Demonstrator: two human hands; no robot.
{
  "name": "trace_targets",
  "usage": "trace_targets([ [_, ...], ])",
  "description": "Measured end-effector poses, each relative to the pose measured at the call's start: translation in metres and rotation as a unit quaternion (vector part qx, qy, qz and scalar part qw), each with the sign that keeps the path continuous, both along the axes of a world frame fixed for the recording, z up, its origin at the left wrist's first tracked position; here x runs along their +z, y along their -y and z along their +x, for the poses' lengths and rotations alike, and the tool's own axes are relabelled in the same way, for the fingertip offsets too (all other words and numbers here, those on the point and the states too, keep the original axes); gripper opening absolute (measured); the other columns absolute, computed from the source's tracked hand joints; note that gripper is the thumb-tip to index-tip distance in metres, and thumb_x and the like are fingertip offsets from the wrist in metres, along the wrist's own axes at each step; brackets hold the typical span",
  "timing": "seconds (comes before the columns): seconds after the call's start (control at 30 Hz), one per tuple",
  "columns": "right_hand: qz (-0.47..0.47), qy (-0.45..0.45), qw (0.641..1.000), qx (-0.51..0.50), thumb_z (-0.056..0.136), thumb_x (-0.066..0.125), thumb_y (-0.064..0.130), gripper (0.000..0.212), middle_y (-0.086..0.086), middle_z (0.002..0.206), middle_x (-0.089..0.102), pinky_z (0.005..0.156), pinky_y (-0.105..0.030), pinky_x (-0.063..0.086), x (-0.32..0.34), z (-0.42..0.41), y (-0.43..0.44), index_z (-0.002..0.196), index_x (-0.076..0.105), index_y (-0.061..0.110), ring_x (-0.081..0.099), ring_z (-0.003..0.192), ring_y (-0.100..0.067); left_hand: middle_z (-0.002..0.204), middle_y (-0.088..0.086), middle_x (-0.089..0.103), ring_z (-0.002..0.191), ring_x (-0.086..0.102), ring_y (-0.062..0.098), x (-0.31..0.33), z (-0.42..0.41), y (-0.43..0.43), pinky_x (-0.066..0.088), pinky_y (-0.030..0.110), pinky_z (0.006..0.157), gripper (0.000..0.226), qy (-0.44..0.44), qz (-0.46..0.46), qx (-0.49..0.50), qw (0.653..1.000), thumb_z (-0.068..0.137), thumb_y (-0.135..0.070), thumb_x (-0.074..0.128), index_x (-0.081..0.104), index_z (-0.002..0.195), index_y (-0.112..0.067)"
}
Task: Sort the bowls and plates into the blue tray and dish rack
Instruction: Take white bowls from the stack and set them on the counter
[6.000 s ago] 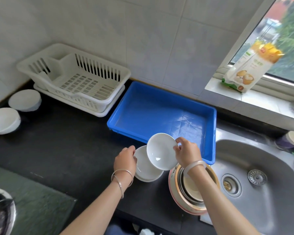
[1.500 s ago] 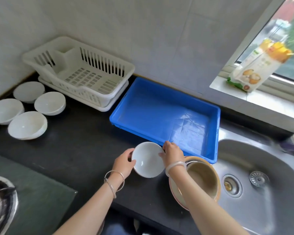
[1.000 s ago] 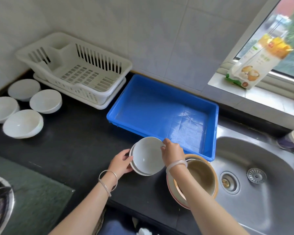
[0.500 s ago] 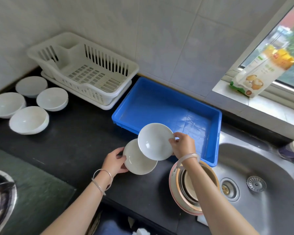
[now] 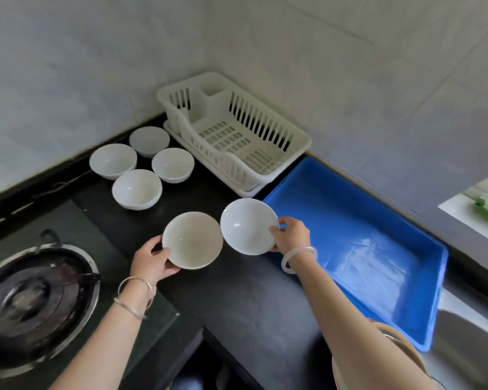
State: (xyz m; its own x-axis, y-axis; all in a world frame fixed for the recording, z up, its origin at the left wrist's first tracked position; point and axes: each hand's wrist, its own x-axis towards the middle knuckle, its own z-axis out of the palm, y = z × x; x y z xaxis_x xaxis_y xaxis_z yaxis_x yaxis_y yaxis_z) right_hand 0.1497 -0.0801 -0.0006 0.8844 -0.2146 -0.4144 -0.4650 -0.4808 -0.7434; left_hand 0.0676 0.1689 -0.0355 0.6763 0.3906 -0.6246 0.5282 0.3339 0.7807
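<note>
My left hand grips a white bowl by its near-left rim, above the black counter. My right hand holds a second white bowl by its right rim, tilted toward me, just left of the blue tray. The tray holds nothing. The white dish rack stands at the back against the wall, with nothing in it. Several white bowls sit on the counter left of the rack, the nearest bowl upright.
A gas burner on a glass hob is at the lower left. A pinkish pot rim shows at the lower right behind my right arm, by the steel sink. The window sill is at the right.
The view has swung left. Both hands have carried their bowls left, away from the pot, and the two bowls now sit side by side instead of overlapping.
</note>
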Motion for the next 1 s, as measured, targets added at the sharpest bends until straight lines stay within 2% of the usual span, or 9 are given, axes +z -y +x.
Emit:
trace_targets([
  [0.07, 0.025, -0.019, 1.000, 0.000, 0.087, 0.055, 0.010, 0.022, 0.001, 0.081, 0.058, 0.053, -0.032, 0.058, -0.007, 0.015, -0.024, 0.108, 0.061, 0.011, 0.060, 0.055, -0.015, 0.120, 0.017, 0.053, 0.100, 0.060, 0.036, -0.003, 0.000, -0.015, 0.053, 0.043, 0.075, 0.047, -0.003, -0.004, 0.032, 0.999, 0.090, 0.004, 0.046, 0.045, 0.134, -0.014],
  [0.13, 0.039, -0.032, 0.999, 0.002, 0.087, 0.054, 0.008, 0.020, -0.003, 0.087, 0.055, 0.050, -0.031, 0.057, -0.014, 0.030, -0.046, 0.106, 0.060, 0.012, 0.058, 0.057, -0.016, 0.122, 0.015, 0.052, 0.099, 0.060, 0.036, -0.005, 0.002, -0.028, 0.053, 0.042, 0.075, 0.048, -0.007, -0.004, 0.061, 0.998, 0.090, 0.003, 0.046, 0.045, 0.135, -0.014],
  [0.2, 0.044, -0.041, 0.998, 0.007, 0.086, 0.052, 0.004, 0.011, -0.003, 0.082, 0.053, 0.054, -0.034, 0.058, -0.022, 0.044, -0.064, 0.090, 0.059, 0.013, 0.056, 0.058, -0.016, 0.124, 0.015, 0.052, 0.103, 0.061, 0.040, -0.008, 0.006, -0.037, 0.053, 0.043, 0.077, 0.047, -0.008, -0.011, 0.087, 0.996, 0.090, 0.004, 0.046, 0.046, 0.134, -0.012],
  [0.27, 0.045, -0.053, 0.998, 0.005, 0.086, 0.050, 0.002, 0.015, -0.001, 0.077, 0.055, 0.060, -0.038, 0.060, -0.031, 0.056, -0.077, 0.083, 0.059, 0.014, 0.057, 0.057, -0.016, 0.121, 0.014, 0.052, 0.105, 0.060, 0.042, -0.009, 0.012, -0.044, 0.052, 0.042, 0.077, 0.045, -0.006, -0.022, 0.108, 0.994, 0.090, 0.005, 0.045, 0.047, 0.132, -0.011],
  [0.37, 0.035, -0.069, 0.997, 0.002, 0.086, 0.048, 0.003, 0.016, 0.003, 0.071, 0.054, 0.071, -0.047, 0.060, -0.045, 0.071, -0.089, 0.089, 0.060, 0.012, 0.058, 0.052, -0.016, 0.116, 0.012, 0.052, 0.098, 0.062, 0.038, -0.012, 0.018, -0.051, 0.052, 0.041, 0.075, 0.044, -0.001, -0.032, 0.125, 0.992, 0.090, 0.005, 0.044, 0.048, 0.131, -0.011],
  [0.53, 0.046, -0.083, 0.995, -0.022, 0.087, 0.049, 0.003, 0.016, -0.004, 0.078, 0.059, 0.073, -0.046, 0.060, -0.062, 0.080, -0.098, 0.097, 0.061, 0.008, 0.063, 0.053, -0.021, 0.113, 0.011, 0.052, 0.091, 0.062, 0.036, -0.018, 0.024, -0.053, 0.052, 0.039, 0.070, 0.043, 0.000, -0.043, 0.144, 0.989, 0.089, 0.005, 0.045, 0.049, 0.129, -0.012],
  [0.67, 0.068, -0.087, 0.993, -0.040, 0.086, 0.049, 0.003, 0.015, -0.010, 0.095, 0.061, 0.063, -0.035, 0.059, -0.070, 0.082, -0.101, 0.095, 0.059, 0.009, 0.066, 0.064, -0.028, 0.115, 0.010, 0.052, 0.101, 0.061, 0.041, -0.025, 0.026, -0.052, 0.054, 0.042, 0.074, 0.044, -0.008, -0.048, 0.151, 0.987, 0.088, 0.005, 0.046, 0.050, 0.128, -0.013],
  [0.8, 0.089, -0.095, 0.990, -0.053, 0.087, 0.050, 0.003, 0.014, -0.010, 0.096, 0.059, 0.059, -0.033, 0.058, -0.076, 0.084, -0.104, 0.097, 0.057, 0.009, 0.062, 0.065, -0.025, 0.114, 0.011, 0.053, 0.102, 0.061, 0.041, -0.026, 0.027, -0.050, 0.054, 0.040, 0.071, 0.043, -0.013, -0.049, 0.153, 0.987, 0.088, 0.005, 0.046, 0.051, 0.127, -0.013],
  [1.0, 0.123, -0.098, 0.985, -0.074, 0.089, 0.052, 0.008, 0.023, -0.009, 0.103, 0.057, 0.046, -0.025, 0.054, -0.084, 0.083, -0.107, 0.111, 0.058, 0.008, 0.060, 0.072, -0.022, 0.115, 0.011, 0.055, 0.100, 0.061, 0.035, -0.023, 0.028, -0.042, 0.054, 0.035, 0.067, 0.038, -0.007, -0.061, 0.170, 0.984, 0.091, 0.000, 0.047, 0.051, 0.126, -0.015],
])
